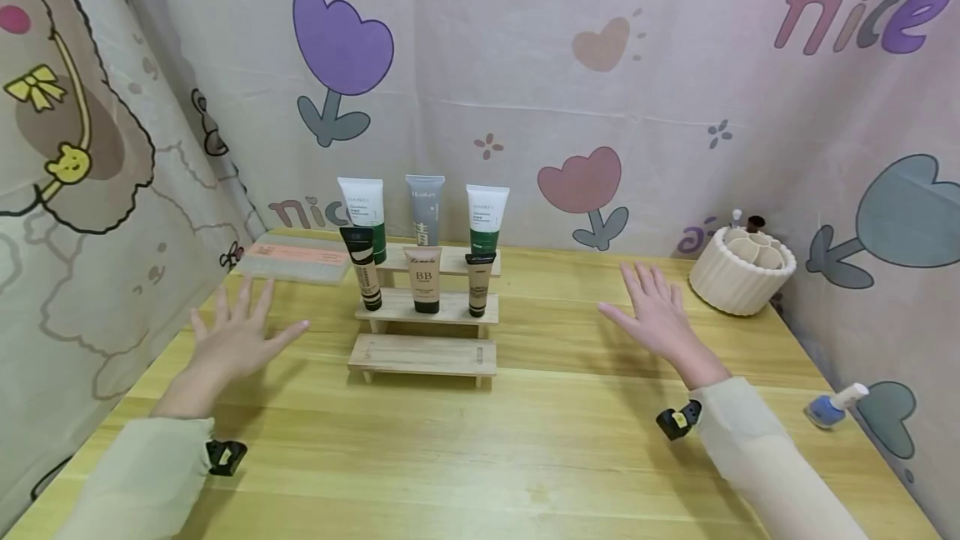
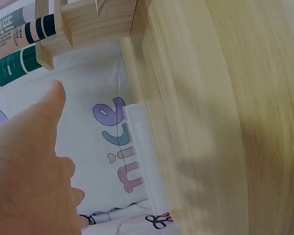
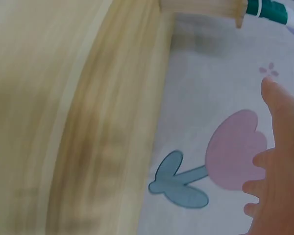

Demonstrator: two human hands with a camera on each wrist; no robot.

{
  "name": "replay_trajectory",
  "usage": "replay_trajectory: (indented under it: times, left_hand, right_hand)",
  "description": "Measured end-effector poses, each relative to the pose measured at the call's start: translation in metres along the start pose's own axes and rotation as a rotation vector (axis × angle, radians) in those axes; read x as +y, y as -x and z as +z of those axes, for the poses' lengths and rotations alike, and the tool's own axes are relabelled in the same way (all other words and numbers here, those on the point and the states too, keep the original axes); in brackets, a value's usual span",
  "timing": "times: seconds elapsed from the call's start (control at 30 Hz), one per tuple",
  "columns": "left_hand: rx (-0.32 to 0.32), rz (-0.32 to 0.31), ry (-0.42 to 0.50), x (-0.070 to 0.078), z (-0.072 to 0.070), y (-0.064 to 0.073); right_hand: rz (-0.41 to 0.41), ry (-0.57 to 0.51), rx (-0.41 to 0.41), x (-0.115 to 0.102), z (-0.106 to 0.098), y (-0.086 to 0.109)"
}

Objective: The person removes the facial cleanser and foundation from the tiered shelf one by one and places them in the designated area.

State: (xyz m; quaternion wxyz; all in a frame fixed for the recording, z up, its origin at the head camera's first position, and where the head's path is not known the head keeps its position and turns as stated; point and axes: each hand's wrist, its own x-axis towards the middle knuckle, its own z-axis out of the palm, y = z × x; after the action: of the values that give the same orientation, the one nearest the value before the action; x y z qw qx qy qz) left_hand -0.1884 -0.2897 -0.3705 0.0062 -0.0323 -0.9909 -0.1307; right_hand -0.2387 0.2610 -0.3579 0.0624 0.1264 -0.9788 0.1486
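My left hand [image 1: 234, 338] is held over the left of the table with its fingers spread, holding nothing; nearest to it is a flat clear case [image 1: 296, 260] with a pink label. On the right, my right hand [image 1: 658, 319] is likewise spread and holds nothing. Between the hands stands a three-step wooden rack [image 1: 423, 350]. Its top step carries two white-and-green tubes [image 1: 365, 211] [image 1: 486, 215] and a blue-grey tube [image 1: 425, 208]. On the middle step are a black-and-beige tube [image 1: 365, 269], a beige BB cream tube [image 1: 424, 280] and a small beige tube with a black top [image 1: 478, 283].
A white ribbed round holder [image 1: 738, 273] with brushes stands at the back right. A blue nail polish bottle [image 1: 834, 407] with a white cap sits near the right edge. Printed curtains [image 1: 465, 65] hang along the back and sides of the wooden table [image 1: 480, 473].
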Motion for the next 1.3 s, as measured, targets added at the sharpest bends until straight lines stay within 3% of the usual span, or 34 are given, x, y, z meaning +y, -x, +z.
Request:
replay_trajectory:
  times: [0.23, 0.57, 0.97, 1.3]
  left_hand:
    - [-0.012, 0.021, 0.013, 0.008, 0.004, 0.001]
    - [-0.010, 0.104, 0.069, 0.024, 0.014, 0.004]
    - [-0.001, 0.236, 0.097, 0.039, 0.035, 0.003]
    - [0.018, 0.344, 0.109, 0.044, 0.049, 0.000]
  right_hand:
    - [-0.077, -0.059, 0.008, -0.021, 0.000, -0.007]
    - [-0.243, -0.179, 0.036, -0.064, -0.002, -0.019]
    - [-0.283, -0.514, 0.015, -0.115, 0.010, -0.030]
    - [-0.277, -0.848, 0.045, -0.142, 0.028, -0.045]
